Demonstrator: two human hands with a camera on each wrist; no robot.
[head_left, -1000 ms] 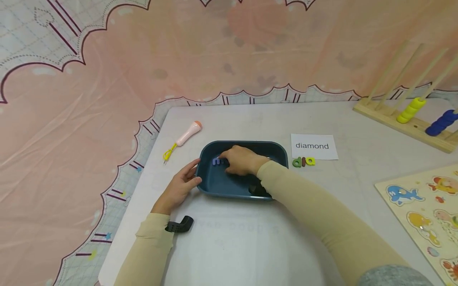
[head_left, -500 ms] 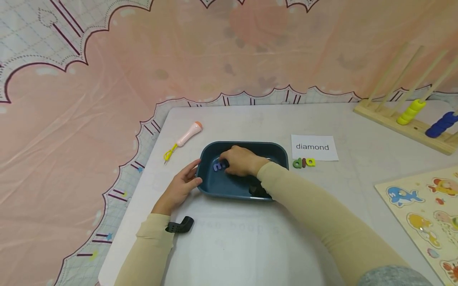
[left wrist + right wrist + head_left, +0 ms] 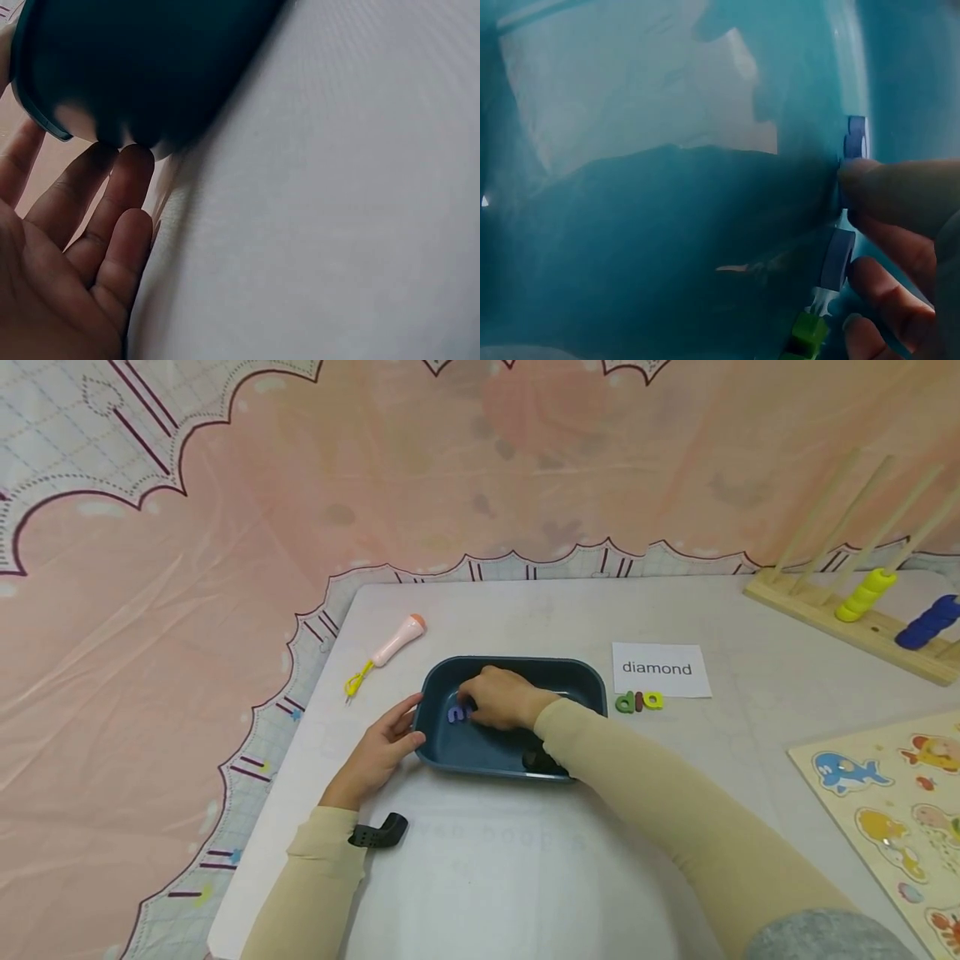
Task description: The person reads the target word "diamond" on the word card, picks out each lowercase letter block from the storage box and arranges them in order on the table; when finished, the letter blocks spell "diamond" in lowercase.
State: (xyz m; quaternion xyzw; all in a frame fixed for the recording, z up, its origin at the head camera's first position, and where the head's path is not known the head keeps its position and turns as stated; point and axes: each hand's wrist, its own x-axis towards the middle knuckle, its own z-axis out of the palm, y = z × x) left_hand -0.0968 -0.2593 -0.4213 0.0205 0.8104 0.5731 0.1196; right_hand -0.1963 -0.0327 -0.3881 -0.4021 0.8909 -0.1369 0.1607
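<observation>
A dark teal tray [image 3: 480, 758] lies on the white table. My left hand [image 3: 377, 756] steadies its left end, thumb and fingers against the outer wall; in the left wrist view the fingertips touch the tray's side. My right hand [image 3: 504, 697] reaches inside, fingers bent down, pinching a small purple letter [image 3: 456, 715] that looks like an m and is partly hidden by the fingertips. In the right wrist view, a dark blue piece [image 3: 838, 259] and a green piece [image 3: 808, 332] lie close below the thumb.
Right of the tray, a card [image 3: 660, 670] reads "diamond", with green, brown and yellow letters [image 3: 639, 702] below it. A pink toy microphone [image 3: 397, 641] lies at the back left. On the right are a wooden bead stand [image 3: 840, 627] and an animal puzzle board [image 3: 885, 777].
The purple letter has turned and shifted slightly toward the front of the tray at my right fingertips. My left hand stays at the tray's left end.
</observation>
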